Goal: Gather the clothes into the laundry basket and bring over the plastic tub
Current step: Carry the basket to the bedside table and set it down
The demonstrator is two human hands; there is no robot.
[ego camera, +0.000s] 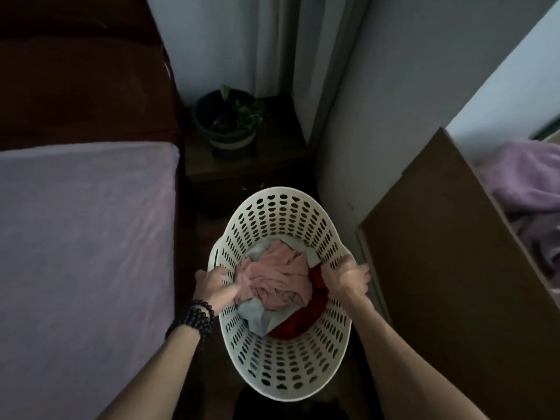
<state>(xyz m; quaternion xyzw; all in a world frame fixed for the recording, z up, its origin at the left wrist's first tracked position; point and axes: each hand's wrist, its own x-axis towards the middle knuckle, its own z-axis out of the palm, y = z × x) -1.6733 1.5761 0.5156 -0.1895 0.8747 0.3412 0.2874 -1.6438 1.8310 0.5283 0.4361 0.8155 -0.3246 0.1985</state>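
Head view, looking down into a narrow gap between a bed and a wall. A white perforated laundry basket [280, 237] stands upright on the dark floor, between the bed [85, 237] with its lilac sheet on the left and an open brown cupboard door [448, 253] on the right. The left hand [215, 286], with dark beaded bracelets [194, 321] at the wrist, is closed over the basket's left rim, fingers curled onto the edge just beside the clothes. The right hand [345, 275] is clamped on the right rim at its handle, thumb inside and fingers outside. Inside the basket lies a pile of clothes: a crumpled pink garment [278, 277] on top, a pale blue garment [257, 316] beneath and toward the near side, and a red garment [306, 316] against the right wall. Beyond the basket, a dark wooden nightstand [239, 174] carries a potted plant [230, 122] in a dark pot with a pale band. Behind it hangs a pale curtain [291, 50]. Inside the cupboard at the far right, folded lilac fabric [521, 174] lies on a shelf. The plastic tub is not in view.
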